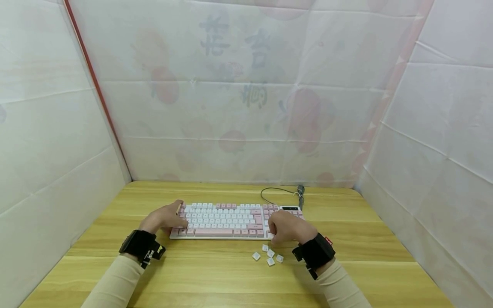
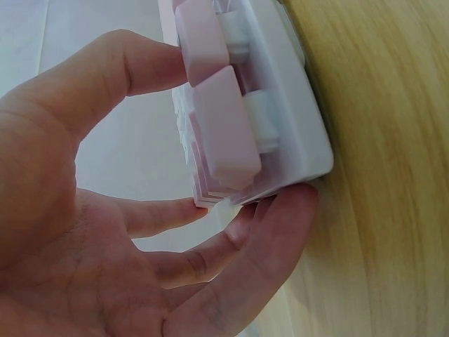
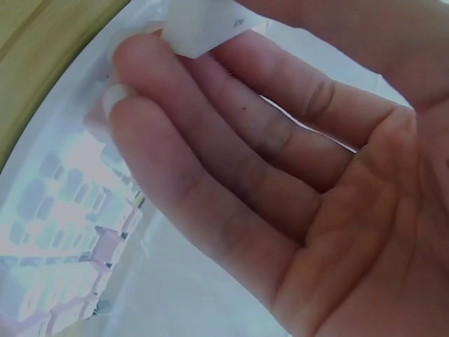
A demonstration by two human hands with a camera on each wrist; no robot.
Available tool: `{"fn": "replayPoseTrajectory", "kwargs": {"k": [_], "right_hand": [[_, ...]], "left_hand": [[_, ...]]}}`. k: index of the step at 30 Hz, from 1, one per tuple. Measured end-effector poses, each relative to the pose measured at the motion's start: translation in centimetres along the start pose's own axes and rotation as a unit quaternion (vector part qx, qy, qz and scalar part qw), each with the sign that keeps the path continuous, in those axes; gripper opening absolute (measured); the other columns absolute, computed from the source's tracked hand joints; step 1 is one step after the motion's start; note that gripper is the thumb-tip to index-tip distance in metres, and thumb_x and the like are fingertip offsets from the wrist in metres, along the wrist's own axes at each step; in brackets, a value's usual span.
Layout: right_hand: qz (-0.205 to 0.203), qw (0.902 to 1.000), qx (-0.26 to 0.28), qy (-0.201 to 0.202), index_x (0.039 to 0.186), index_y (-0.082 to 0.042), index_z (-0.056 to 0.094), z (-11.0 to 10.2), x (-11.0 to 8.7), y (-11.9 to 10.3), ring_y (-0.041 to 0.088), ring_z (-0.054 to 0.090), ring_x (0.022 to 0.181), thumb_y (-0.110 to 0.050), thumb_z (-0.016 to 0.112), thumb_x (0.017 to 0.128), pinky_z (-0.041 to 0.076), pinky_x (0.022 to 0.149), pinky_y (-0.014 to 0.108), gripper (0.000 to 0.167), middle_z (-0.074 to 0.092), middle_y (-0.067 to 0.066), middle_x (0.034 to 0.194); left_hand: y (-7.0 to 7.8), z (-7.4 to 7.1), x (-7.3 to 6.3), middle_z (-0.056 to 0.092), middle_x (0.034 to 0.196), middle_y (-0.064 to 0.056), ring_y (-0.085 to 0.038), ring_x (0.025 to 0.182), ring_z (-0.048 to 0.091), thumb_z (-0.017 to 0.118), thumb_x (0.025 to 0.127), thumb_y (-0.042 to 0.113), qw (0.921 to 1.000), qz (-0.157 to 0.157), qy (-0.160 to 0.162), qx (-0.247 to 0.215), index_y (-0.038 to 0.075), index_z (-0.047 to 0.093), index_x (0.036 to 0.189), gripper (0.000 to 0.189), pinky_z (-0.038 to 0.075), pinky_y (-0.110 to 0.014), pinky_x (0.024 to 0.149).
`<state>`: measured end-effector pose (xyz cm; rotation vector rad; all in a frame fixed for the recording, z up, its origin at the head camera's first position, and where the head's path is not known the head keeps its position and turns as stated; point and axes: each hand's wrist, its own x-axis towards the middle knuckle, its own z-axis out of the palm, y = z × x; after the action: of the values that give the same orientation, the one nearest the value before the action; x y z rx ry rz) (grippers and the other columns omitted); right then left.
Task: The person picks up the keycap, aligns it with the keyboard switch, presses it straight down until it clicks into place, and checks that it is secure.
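Sleeves (image 1: 115, 280), keyboard (image 1: 221, 221) on wooden table (image 1: 204, 273), curtains (image 1: 204, 115)

held keycap (image 3: 203, 28): cropped atop right wrist view | loose keycaps (image 1: 271, 253): apparently too small to read

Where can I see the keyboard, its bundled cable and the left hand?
Keyboard (image 1: 220, 220): head view, on the white keys near its middle.
Cable (image 1: 301, 198): head view, on its bundled part.
Left hand (image 1: 164, 217): head view, on the back of the hand.

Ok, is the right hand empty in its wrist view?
No, the right hand pinches a white keycap between thumb and fingers.
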<state>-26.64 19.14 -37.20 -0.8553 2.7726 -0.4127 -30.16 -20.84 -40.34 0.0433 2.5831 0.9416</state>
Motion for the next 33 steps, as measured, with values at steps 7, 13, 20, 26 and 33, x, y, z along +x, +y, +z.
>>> {"fn": "replayPoseTrajectory", "kwargs": {"k": [7,13,20,26,33], "right_hand": [[-0.008,1.0000,-0.004,0.000,0.091,-0.012,0.076,-0.4,0.0,0.6,0.011,0.059,0.075,-0.006,0.080,0.084,0.049,0.070,0.029,0.010,0.070,0.004,0.088],[-0.015,0.9999,0.003,0.008,0.091,-0.010,0.074,-1.1,-0.4,0.9,0.011,0.053,0.074,-0.003,0.077,0.084,0.046,0.070,0.028,0.010,0.067,0.004,0.086],[-0.027,0.9995,0.012,0.014,0.099,-0.009,0.078,-1.5,-0.6,1.4,0.028,0.068,0.097,-0.005,0.076,0.089,0.054,0.082,0.034,0.011,0.074,0.005,0.103],[-0.036,0.9987,0.027,0.022,0.096,-0.009,0.082,-1.7,-0.7,2.0,0.019,0.070,0.088,-0.004,0.073,0.091,0.056,0.079,0.032,0.012,0.077,0.005,0.104],[-0.005,0.9981,0.061,0.012,0.102,-0.004,0.079,-2.1,-1.2,1.9,0.016,0.068,0.083,-0.005,0.079,0.086,0.055,0.074,0.026,0.016,0.075,0.012,0.113]], "left_hand": [[0.0,0.0,0.0,0.041,0.149,-0.033,-0.028,0.096,0.058,0.075,0.083,0.022,1.0000,-0.002,-0.001,-0.001,0.000,0.013,0.163,0.104,0.052,-0.033,0.068],[0.1,-0.1,-0.1,0.041,0.150,-0.033,-0.029,0.099,0.057,0.075,0.084,0.022,1.0000,0.001,0.000,0.004,-0.001,0.013,0.163,0.103,0.051,-0.033,0.070],[-0.1,0.0,-0.1,0.045,0.143,-0.033,-0.029,0.096,0.059,0.075,0.083,0.021,1.0000,0.008,-0.001,-0.001,-0.002,0.012,0.163,0.104,0.053,-0.034,0.069],[-0.3,0.1,-0.1,0.050,0.135,-0.030,-0.025,0.083,0.059,0.074,0.084,0.020,0.9999,0.015,-0.002,-0.006,-0.002,0.012,0.163,0.103,0.053,-0.034,0.066],[-0.3,0.0,-0.1,0.047,0.142,-0.032,-0.028,0.096,0.057,0.075,0.084,0.022,0.9998,0.019,0.001,0.006,-0.002,0.013,0.162,0.103,0.051,-0.035,0.073]]}}
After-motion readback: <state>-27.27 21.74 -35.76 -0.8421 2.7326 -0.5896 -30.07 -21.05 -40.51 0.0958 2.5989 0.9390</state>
